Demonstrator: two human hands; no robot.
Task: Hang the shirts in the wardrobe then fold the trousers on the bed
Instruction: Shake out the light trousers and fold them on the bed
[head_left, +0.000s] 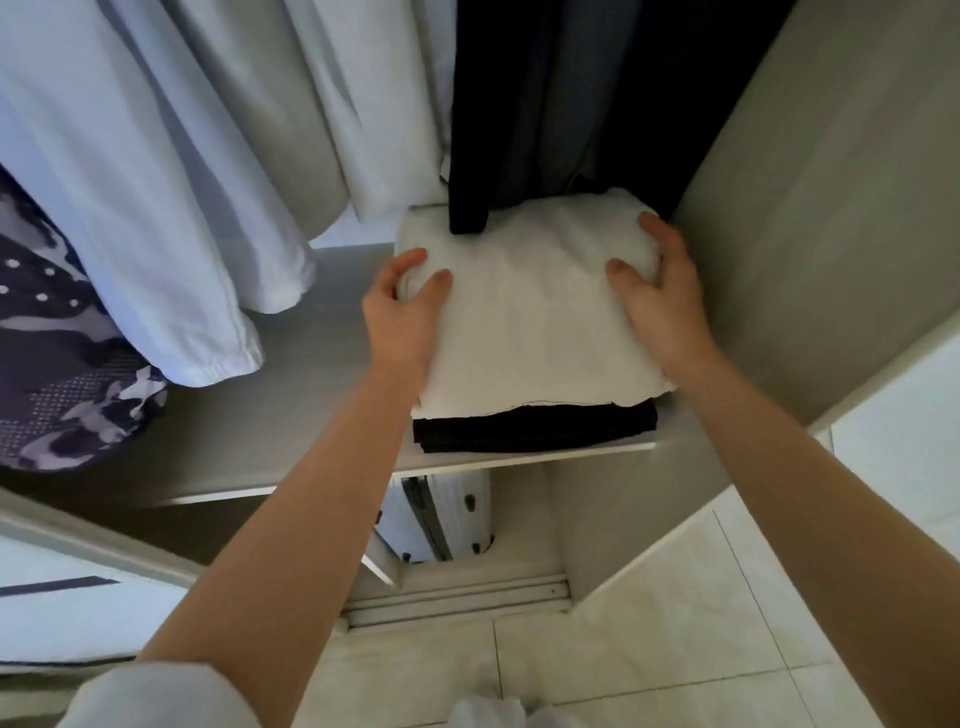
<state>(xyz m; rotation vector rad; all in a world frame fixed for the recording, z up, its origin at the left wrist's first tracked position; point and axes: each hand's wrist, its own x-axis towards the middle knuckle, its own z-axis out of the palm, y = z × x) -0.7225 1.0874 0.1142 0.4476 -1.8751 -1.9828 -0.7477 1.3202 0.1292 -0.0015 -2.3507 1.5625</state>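
Gripping white folded trousers (524, 322), probably, between fingers (652, 226).

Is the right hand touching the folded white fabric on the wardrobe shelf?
Touching. The head view shows the right hand gripping the far right corner of the folded white fabric.

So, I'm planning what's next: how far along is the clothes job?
Looks done: pale shirts hang in the wardrobe; a folded black garment lies on the shelf. In hand: left hand and right hand grip a folded white garment atop it. Left: unclear, the bed is out of view.
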